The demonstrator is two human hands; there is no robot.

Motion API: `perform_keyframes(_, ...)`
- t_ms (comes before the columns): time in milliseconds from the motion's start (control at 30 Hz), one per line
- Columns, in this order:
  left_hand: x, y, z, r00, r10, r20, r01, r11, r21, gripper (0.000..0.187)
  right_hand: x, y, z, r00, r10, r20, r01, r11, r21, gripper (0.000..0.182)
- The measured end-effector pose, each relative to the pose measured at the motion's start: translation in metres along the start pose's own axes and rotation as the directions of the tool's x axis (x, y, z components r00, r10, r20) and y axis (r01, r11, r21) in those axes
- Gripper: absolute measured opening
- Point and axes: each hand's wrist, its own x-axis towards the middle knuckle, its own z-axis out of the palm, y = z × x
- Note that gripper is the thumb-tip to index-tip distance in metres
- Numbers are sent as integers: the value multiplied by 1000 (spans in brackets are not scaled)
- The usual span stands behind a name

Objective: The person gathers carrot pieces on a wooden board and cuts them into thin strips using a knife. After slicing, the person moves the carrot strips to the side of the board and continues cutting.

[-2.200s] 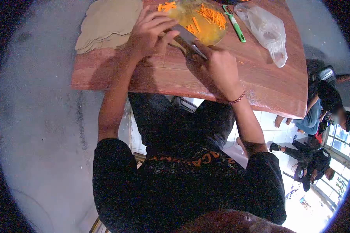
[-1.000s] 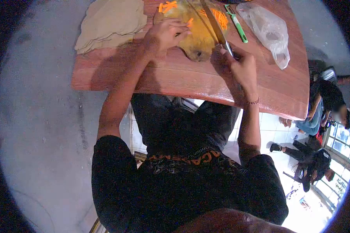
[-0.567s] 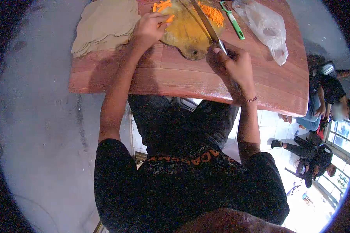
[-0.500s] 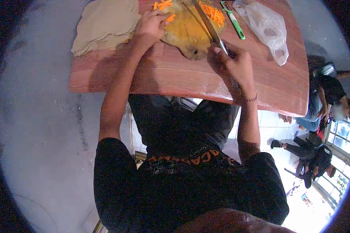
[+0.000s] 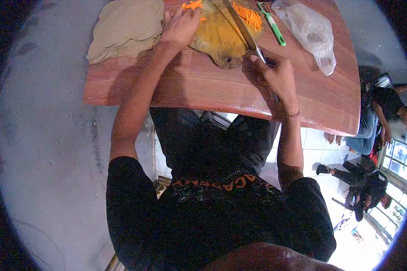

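Here, right hand closed round knife handle, blade lying across the board toward the far carrot sticks. Left hand resting flat, fingers loosely spread, at the board's left edge, touching carrot pieces. Beside the board, right: peeler, then bag; left: cloth, all on table

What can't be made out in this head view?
- Cutting board: far end cut off by the top edge.
- Carrot pieces by the left hand: partly under its fingers, partly cut off at the top.
- Knife: handle hidden inside the right hand; tip runs off the top edge.
- Plastic bag: contents too unclear to tell.
- People at right: small, warped by the lens edge.
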Motion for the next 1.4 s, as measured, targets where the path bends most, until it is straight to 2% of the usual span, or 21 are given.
perform_keyframes(67, 1, 0, 3, 997, 15, -72, -18, 999, -48, 41, 1, 3, -1, 1000, -4, 8, 4, 1000, -12, 28)
perform_keyframes(133, 1, 18, -11, 983, -92, -161, 46, 961, -272, 36, 2, 10, 1, 997, -75, -29, 73, 995, -70, 27)
perform_keyframes(167, 0, 30, -19, 983, -89, -159, 42, 960, -276, 36, 1, 9, 0, 997, -70, -31, 67, 995, -71, 27)
perform_keyframes(233, -2, 54, -35, 985, -162, 53, 170, 951, -258, 34, -1, 2, -3, 999, -53, 11, 54, 994, -98, 27)
perform_keyframes(267, -3, 57, -33, 985, -165, 54, 174, 950, -261, 34, -1, 0, -4, 999, -53, 14, 54, 993, -102, 27)
perform_keyframes(333, -7, 63, -25, 996, -70, 51, 86, 869, -487, 38, 0, -1, -6, 997, -33, 73, 42, 991, -128, 28)
perform_keyframes(367, -7, 61, -22, 996, -72, 53, 89, 867, -491, 38, 0, -1, -7, 997, -30, 76, 39, 990, -132, 28)
perform_keyframes(433, -5, 48, -14, 983, -78, 164, 166, 744, -647, 40, -1, -3, -8, 996, -41, 78, 54, 984, -171, 30)
perform_keyframes(567, -9, 29, 5, 993, -55, 105, 114, 693, -712, 40, -4, -11, -8, 994, -56, 98, 66, 993, -97, 30)
perform_keyframes(633, -6, 35, -17, 958, -55, 282, 232, 729, -644, 38, -1, -10, -5, 986, -142, 83, 148, 987, -71, 30)
perform_keyframes(667, -7, 36, -11, 958, -60, 281, 235, 727, -645, 38, 0, -12, -3, 986, -143, 87, 150, 986, -73, 30)
perform_keyframes(733, -9, 43, -4, 983, -80, 165, 173, 715, -677, 34, -1, -18, 2, 991, -17, 133, 19, 1000, -12, 29)
perform_keyframes(833, -13, 51, -25, 975, -106, 195, 211, 706, -676, 34, 3, -24, 9, 991, 42, 129, -39, 999, -30, 30)
perform_keyframes(967, -18, 44, -8, 986, -137, 94, 163, 714, -681, 37, 10, -28, 15, 987, 2, 159, 6, 999, -52, 31)
perform_keyframes(1033, -20, 43, 2, 974, -134, -181, -16, 761, -649, 40, 11, -27, 21, 987, -69, 145, 67, 998, 18, 32)
perform_keyframes(1133, -19, 44, 12, 949, -141, -280, -26, 855, -519, 36, 12, -35, 25, 987, -28, 157, 24, 999, 24, 33)
perform_keyframes(1167, -19, 45, 14, 950, -143, -279, -24, 854, -520, 36, 13, -34, 26, 987, -26, 159, 23, 999, 23, 33)
perform_keyframes(1233, -17, 46, 8, 976, -190, -110, 87, 795, -600, 34, 17, -30, 28, 987, -24, 158, 19, 999, 34, 33)
perform_keyframes(1267, -18, 47, 8, 976, -189, -109, 87, 795, -601, 34, 16, -30, 28, 987, -22, 158, 17, 999, 34, 33)
perform_keyframes(1333, -20, 48, 15, 945, -198, -262, -3, 792, -611, 29, 13, -33, 27, 994, -70, 84, 71, 997, -15, 34)
perform_keyframes(1400, -21, 47, 19, 930, -170, -326, -56, 812, -581, 25, 13, -33, 24, 992, -69, 103, 72, 997, -26, 34)
